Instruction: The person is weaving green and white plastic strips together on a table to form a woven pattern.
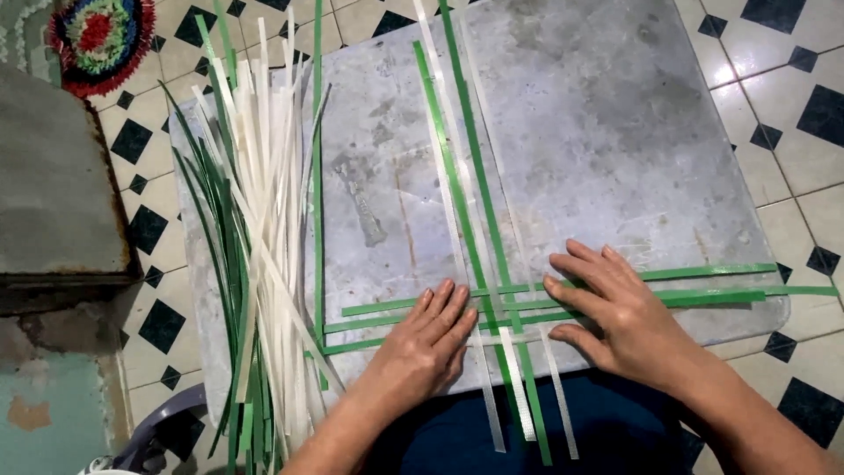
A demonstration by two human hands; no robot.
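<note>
A grey metal sheet lies across my lap. On it several green strips run sideways and cross upright green strips and white strips, forming the start of a weave. My left hand lies flat, fingers together, on the horizontal green strips just left of the crossing. My right hand presses with spread fingers on the same strips to the right of the crossing. Neither hand grips a strip.
A loose bundle of white and green strips lies along the sheet's left edge. A grey block stands at the left and a colourful round mat at the top left. The floor is white tile with black diamonds.
</note>
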